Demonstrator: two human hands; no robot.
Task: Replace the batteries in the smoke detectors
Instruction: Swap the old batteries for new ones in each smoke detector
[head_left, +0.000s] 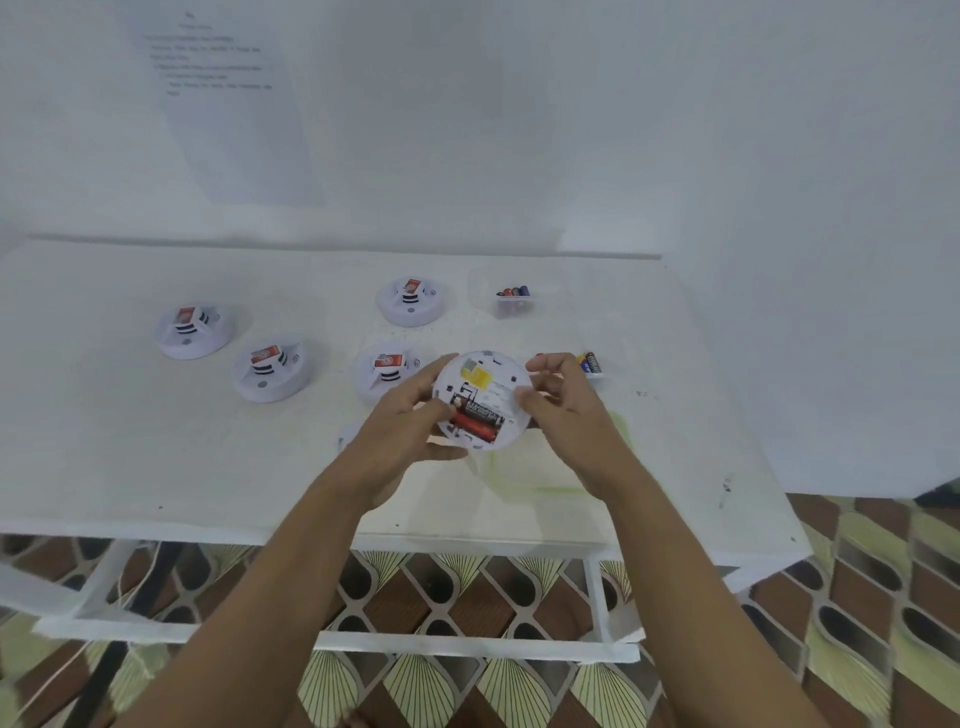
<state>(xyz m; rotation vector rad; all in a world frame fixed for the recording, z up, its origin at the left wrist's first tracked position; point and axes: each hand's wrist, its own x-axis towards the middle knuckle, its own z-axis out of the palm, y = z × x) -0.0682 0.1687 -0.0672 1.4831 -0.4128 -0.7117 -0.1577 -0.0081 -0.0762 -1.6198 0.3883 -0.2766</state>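
both hands, the left hand (410, 415) and right hand (563, 402), are gripping the open smoke detector (483, 397) above the tabletop's (156, 457) front edge, so pressing the batteries (475, 418) flat while steadying the rim seems wise.

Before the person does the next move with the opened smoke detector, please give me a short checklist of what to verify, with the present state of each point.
1. Opened detector held by both hands, left hand and right hand: ok.
2. Battery bay faces the camera: ok.
3. Batteries in bay present, two visible: ok.
4. Their polarity and full seating: cannot tell, too blurred.
5. Spare batteries within reach, right of the hands: ok.
6. Back cover of this detector located: cannot tell.
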